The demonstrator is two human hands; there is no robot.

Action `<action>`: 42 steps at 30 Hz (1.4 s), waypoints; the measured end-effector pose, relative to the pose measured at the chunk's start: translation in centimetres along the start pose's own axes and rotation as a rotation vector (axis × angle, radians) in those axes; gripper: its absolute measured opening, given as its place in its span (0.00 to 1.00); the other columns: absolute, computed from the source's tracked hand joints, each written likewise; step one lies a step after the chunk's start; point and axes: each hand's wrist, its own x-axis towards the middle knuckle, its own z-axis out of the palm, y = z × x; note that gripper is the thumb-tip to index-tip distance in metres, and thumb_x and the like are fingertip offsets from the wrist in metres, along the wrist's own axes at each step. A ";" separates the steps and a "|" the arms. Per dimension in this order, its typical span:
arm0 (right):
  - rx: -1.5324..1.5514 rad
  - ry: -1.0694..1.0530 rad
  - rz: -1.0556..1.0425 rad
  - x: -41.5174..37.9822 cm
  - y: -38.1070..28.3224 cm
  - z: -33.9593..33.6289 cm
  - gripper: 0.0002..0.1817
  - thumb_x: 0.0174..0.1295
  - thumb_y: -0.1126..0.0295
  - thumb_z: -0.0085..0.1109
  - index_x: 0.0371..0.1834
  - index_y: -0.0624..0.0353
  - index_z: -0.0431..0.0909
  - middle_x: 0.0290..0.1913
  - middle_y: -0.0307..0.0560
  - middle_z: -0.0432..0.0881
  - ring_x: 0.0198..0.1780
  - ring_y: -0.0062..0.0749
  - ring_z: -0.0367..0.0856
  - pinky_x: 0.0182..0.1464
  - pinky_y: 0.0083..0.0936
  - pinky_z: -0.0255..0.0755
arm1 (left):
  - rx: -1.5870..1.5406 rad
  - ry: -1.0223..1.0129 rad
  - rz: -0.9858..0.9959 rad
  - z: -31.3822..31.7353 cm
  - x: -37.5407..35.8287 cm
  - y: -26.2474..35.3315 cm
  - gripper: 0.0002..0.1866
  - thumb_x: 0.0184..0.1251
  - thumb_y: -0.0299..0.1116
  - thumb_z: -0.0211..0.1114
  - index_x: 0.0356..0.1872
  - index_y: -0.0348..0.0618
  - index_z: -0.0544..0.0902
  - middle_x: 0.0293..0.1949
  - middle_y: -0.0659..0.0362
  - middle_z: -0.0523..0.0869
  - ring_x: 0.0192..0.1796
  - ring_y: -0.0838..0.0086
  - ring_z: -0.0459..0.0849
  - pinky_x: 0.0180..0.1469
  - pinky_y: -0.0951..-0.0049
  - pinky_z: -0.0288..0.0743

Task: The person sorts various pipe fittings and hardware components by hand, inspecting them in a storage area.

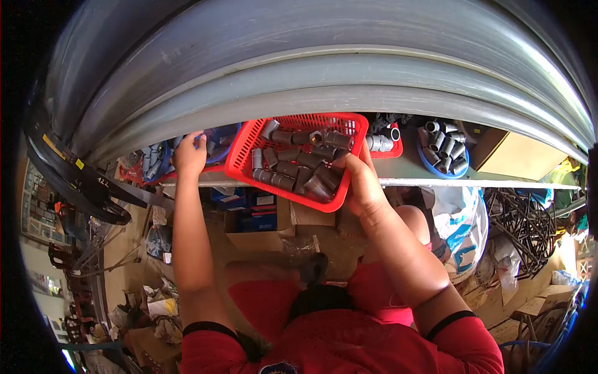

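My right hand grips the right side of a red plastic basket, thumb over the rim. The basket is tilted toward me and holds many grey pipe fittings, mostly short couplings and elbows. My left hand is at the shelf, left of the red basket, with its fingers curled. What it holds, if anything, is hidden. Beside it are a blue basket and another blue basket with grey fittings inside.
Large grey pipes run across just above the shelf. To the right stand a blue basket of fittings and a cardboard box. Below are open boxes, a white bag and black metal rods.
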 end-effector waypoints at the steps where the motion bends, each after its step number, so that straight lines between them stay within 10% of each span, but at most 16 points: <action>1: -0.003 0.012 0.020 -0.1 0.0 0.1 0.47 0.54 0.77 0.54 0.81 0.40 0.50 0.60 0.49 0.77 0.55 0.39 0.78 0.54 0.36 0.77 | -0.013 0.007 0.034 0.1 0.2 -0.1 0.16 0.69 0.42 0.66 0.51 0.46 0.87 0.38 0.52 0.91 0.44 0.59 0.89 0.48 0.63 0.78; 8: 0.011 0.003 0.061 -0.3 0.2 0.2 0.48 0.53 0.78 0.54 0.82 0.41 0.49 0.59 0.48 0.77 0.55 0.38 0.78 0.55 0.36 0.77 | 0.190 -0.241 -0.015 0.5 0.2 0.2 0.14 0.71 0.42 0.61 0.49 0.48 0.87 0.43 0.50 0.90 0.48 0.56 0.88 0.51 0.56 0.78; 14: 0.005 0.007 0.013 -0.5 -0.3 0.3 0.48 0.52 0.80 0.53 0.80 0.45 0.51 0.57 0.47 0.77 0.55 0.36 0.76 0.58 0.32 0.72 | -0.680 -0.196 0.258 -4.9 -4.0 9.5 0.13 0.75 0.33 0.61 0.53 0.38 0.86 0.46 0.56 0.90 0.46 0.72 0.87 0.54 0.70 0.76; 17: 0.055 -0.024 0.048 -0.8 -0.4 0.6 0.48 0.52 0.82 0.53 0.81 0.44 0.51 0.57 0.47 0.77 0.56 0.36 0.76 0.60 0.32 0.73 | -0.425 -0.524 0.524 -6.6 -5.7 14.5 0.16 0.67 0.28 0.66 0.54 0.40 0.84 0.51 0.51 0.87 0.55 0.64 0.85 0.60 0.68 0.75; 23: 0.120 -0.065 0.049 -1.4 0.0 0.9 0.50 0.52 0.84 0.53 0.82 0.46 0.47 0.60 0.48 0.76 0.57 0.37 0.77 0.61 0.34 0.74 | -0.122 -0.395 0.807 0.0 -5.2 14.6 0.18 0.60 0.24 0.67 0.53 0.39 0.83 0.51 0.44 0.86 0.56 0.50 0.83 0.59 0.57 0.76; 26: 0.091 -0.069 0.053 -1.8 -0.1 0.7 0.49 0.52 0.85 0.49 0.82 0.48 0.47 0.63 0.50 0.75 0.61 0.39 0.76 0.63 0.35 0.73 | -0.080 -0.579 0.603 -0.8 -5.1 15.2 0.19 0.60 0.25 0.69 0.54 0.40 0.84 0.50 0.48 0.88 0.55 0.58 0.85 0.59 0.60 0.77; 32: 0.188 -0.085 0.040 -2.0 -1.4 0.7 0.46 0.52 0.86 0.48 0.79 0.47 0.53 0.63 0.51 0.75 0.62 0.43 0.76 0.64 0.37 0.72 | -0.835 -0.178 0.221 -1.9 -1.5 10.1 0.14 0.67 0.28 0.67 0.53 0.36 0.85 0.51 0.57 0.88 0.54 0.70 0.84 0.60 0.68 0.75; 38: 0.093 -0.030 -0.025 -1.1 -1.1 0.1 0.46 0.53 0.84 0.50 0.80 0.47 0.52 0.61 0.49 0.76 0.60 0.40 0.75 0.63 0.36 0.72 | -0.042 0.104 0.469 2.9 3.6 0.9 0.18 0.63 0.29 0.70 0.53 0.35 0.82 0.51 0.46 0.87 0.56 0.55 0.84 0.59 0.62 0.75; 39: 0.086 -0.039 -0.047 -1.0 -1.3 0.1 0.46 0.53 0.84 0.50 0.80 0.47 0.52 0.61 0.49 0.75 0.60 0.40 0.75 0.63 0.36 0.72 | -0.128 -0.165 0.356 4.4 4.8 -1.1 0.24 0.62 0.39 0.72 0.57 0.40 0.81 0.59 0.42 0.82 0.62 0.46 0.78 0.63 0.53 0.71; 42: 0.109 -0.045 -0.048 -0.9 -1.1 0.5 0.46 0.54 0.84 0.49 0.80 0.45 0.52 0.63 0.49 0.74 0.62 0.40 0.75 0.64 0.36 0.71 | -0.106 -0.009 0.507 5.7 4.9 -0.4 0.23 0.63 0.36 0.70 0.58 0.40 0.80 0.58 0.43 0.82 0.62 0.49 0.78 0.63 0.55 0.71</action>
